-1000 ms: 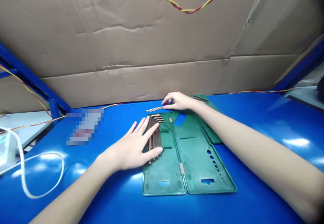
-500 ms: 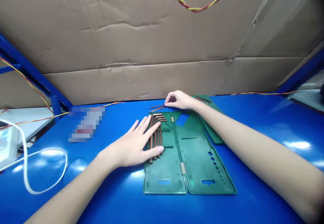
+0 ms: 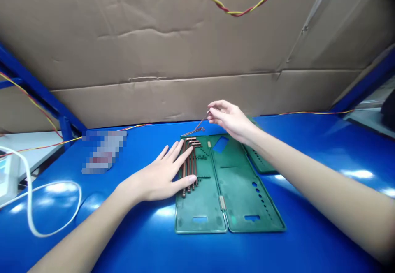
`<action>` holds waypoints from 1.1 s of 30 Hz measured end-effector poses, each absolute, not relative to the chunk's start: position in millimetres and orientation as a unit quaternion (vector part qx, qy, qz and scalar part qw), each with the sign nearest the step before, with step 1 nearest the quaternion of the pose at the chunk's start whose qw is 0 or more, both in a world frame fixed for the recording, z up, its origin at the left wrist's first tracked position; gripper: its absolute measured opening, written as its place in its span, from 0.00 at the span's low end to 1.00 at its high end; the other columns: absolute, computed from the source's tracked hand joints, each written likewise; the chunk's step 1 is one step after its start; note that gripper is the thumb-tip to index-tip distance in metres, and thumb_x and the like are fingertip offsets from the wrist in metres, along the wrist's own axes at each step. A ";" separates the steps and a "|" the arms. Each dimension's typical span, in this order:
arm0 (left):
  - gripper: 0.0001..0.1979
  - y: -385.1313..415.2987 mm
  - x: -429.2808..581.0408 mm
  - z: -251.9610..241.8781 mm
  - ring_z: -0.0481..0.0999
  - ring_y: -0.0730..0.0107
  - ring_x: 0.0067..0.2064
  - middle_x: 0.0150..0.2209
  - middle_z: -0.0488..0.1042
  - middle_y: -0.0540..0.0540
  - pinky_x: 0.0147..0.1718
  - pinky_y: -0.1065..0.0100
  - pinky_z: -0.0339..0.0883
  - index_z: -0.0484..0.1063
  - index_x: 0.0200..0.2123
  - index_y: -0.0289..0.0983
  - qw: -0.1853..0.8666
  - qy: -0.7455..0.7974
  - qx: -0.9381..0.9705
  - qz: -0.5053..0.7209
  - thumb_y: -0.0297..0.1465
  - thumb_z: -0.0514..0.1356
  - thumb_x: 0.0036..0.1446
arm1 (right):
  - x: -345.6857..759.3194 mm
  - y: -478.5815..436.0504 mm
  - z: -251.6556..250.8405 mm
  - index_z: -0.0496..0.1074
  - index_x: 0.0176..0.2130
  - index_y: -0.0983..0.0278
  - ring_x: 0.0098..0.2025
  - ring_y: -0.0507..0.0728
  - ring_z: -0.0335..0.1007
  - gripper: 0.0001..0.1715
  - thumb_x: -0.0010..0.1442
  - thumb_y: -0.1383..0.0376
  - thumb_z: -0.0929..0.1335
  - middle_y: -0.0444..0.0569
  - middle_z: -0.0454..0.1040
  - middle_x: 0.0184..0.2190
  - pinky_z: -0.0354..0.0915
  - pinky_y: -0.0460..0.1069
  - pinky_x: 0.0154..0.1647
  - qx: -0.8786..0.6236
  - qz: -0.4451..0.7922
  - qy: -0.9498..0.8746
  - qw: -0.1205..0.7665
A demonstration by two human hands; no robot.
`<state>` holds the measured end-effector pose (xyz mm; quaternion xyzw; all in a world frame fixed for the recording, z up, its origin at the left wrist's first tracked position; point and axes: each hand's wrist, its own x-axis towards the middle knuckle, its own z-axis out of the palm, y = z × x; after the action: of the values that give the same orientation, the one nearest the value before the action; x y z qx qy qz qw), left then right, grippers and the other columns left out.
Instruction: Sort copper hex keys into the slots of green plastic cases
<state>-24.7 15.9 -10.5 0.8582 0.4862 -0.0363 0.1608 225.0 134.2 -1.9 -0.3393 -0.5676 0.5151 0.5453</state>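
Observation:
A green plastic hex key case (image 3: pixel 205 213) lies unfolded on the blue table. Several copper-coloured hex keys (image 3: pixel 189 170) sit side by side in its left half, long arms toward me. My left hand (image 3: pixel 166 174) rests flat over them with fingers spread. Above the table behind the case, my right hand (image 3: pixel 230 119) pinches one thin hex key (image 3: pixel 201 123) near its bent end, its long arm slanting down to the left. Below that key, a few more thin hex keys (image 3: pixel 194 132) lie at the case's far edge.
A second green case (image 3: pixel 262 164) lies behind the right half, partly covered by my right forearm. At the left are a blurred plastic packet (image 3: pixel 105 153) and a looped white cable (image 3: pixel 78 199). Cardboard (image 3: pixel 173 51) walls the back; a red-yellow twisted wire (image 3: pixel 228 12) hangs above.
My right hand has risen and shifted slightly right, lifting one thin hex key away from the others on the table. My left hand stays on the case.

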 end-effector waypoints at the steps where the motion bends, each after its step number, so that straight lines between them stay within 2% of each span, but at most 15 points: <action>1: 0.41 16.6 -25.1 -10.6 0.24 0.50 0.73 0.73 0.20 0.51 0.71 0.46 0.31 0.32 0.75 0.46 0.162 0.483 0.860 -0.039 0.60 0.42 0.70 | 225.4 124.0 -3.6 0.73 0.43 0.62 0.34 0.50 0.74 0.14 0.58 0.61 0.75 0.44 0.76 0.33 0.73 0.48 0.39 -0.345 0.519 -0.573 0.533; 5: 0.36 21.0 -26.3 -15.9 0.25 0.57 0.74 0.73 0.22 0.52 0.71 0.50 0.28 0.30 0.75 0.44 0.156 0.470 0.868 -0.023 0.54 0.38 0.74 | 221.9 91.0 -13.9 0.75 0.47 0.63 0.32 0.51 0.72 0.12 0.63 0.63 0.70 0.46 0.77 0.32 0.72 0.49 0.36 -0.382 0.506 -0.652 0.415; 9: 0.37 23.9 -26.3 -22.6 0.25 0.58 0.74 0.73 0.22 0.50 0.71 0.50 0.26 0.26 0.74 0.43 0.148 0.460 0.875 -0.007 0.53 0.39 0.75 | 213.4 78.6 -20.9 0.77 0.45 0.63 0.40 0.55 0.76 0.10 0.63 0.66 0.69 0.49 0.80 0.38 0.73 0.52 0.45 -0.372 0.471 -0.722 0.344; 11: 0.38 23.4 -25.1 -24.0 0.26 0.57 0.74 0.73 0.22 0.48 0.71 0.48 0.25 0.25 0.74 0.42 0.145 0.457 0.878 -0.002 0.53 0.40 0.74 | 210.6 77.3 -22.5 0.77 0.46 0.63 0.43 0.56 0.77 0.10 0.64 0.67 0.69 0.51 0.81 0.41 0.73 0.54 0.48 -0.365 0.456 -0.740 0.332; 14: 0.41 20.6 -21.3 -24.6 0.27 0.54 0.74 0.73 0.22 0.46 0.70 0.47 0.24 0.24 0.74 0.42 0.142 0.456 0.879 0.007 0.55 0.42 0.73 | 208.7 76.7 -24.6 0.77 0.46 0.66 0.42 0.56 0.77 0.11 0.64 0.67 0.68 0.52 0.81 0.41 0.73 0.54 0.47 -0.375 0.438 -0.752 0.320; 19: 0.44 16.2 -13.9 -25.7 0.25 0.50 0.73 0.73 0.23 0.45 0.70 0.43 0.25 0.23 0.74 0.41 0.143 0.471 0.870 0.015 0.57 0.44 0.71 | 206.8 74.9 -31.9 0.75 0.46 0.67 0.35 0.54 0.76 0.12 0.63 0.66 0.69 0.50 0.80 0.36 0.71 0.49 0.37 -0.387 0.390 -0.767 0.332; 22: 0.44 16.1 -11.2 -26.3 0.24 0.49 0.73 0.73 0.22 0.44 0.70 0.42 0.27 0.23 0.74 0.41 0.148 0.478 0.866 0.014 0.57 0.44 0.71 | 208.5 75.6 -34.8 0.74 0.46 0.66 0.29 0.52 0.72 0.12 0.62 0.65 0.71 0.48 0.78 0.33 0.67 0.47 0.31 -0.397 0.329 -0.786 0.341; 25: 0.44 16.2 -9.8 -25.9 0.24 0.47 0.73 0.73 0.22 0.44 0.69 0.41 0.28 0.23 0.74 0.42 0.149 0.482 0.863 0.020 0.57 0.44 0.71 | 214.8 79.9 -33.8 0.77 0.41 0.65 0.29 0.51 0.69 0.06 0.64 0.67 0.69 0.47 0.78 0.33 0.64 0.48 0.33 -0.392 0.232 -0.829 0.324; 27: 0.44 15.7 -9.0 -24.9 0.24 0.47 0.73 0.73 0.22 0.45 0.69 0.40 0.28 0.24 0.74 0.43 0.151 0.484 0.861 0.023 0.57 0.45 0.71 | 219.8 83.9 -32.8 0.79 0.40 0.64 0.31 0.52 0.69 0.07 0.65 0.68 0.69 0.48 0.78 0.35 0.64 0.48 0.35 -0.382 0.198 -0.846 0.315; 33: 0.41 13.8 -6.2 -21.2 0.24 0.46 0.73 0.73 0.22 0.47 0.69 0.39 0.29 0.27 0.75 0.47 0.162 0.490 0.856 0.022 0.56 0.45 0.71 | 223.2 90.5 -38.0 0.80 0.39 0.62 0.32 0.52 0.70 0.06 0.63 0.69 0.70 0.48 0.78 0.37 0.65 0.48 0.36 -0.370 0.202 -0.848 0.321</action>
<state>-6.2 13.8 -21.2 0.8561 0.4903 0.0221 0.1620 223.2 90.5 -38.0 -0.3696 -0.8485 0.2018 0.3206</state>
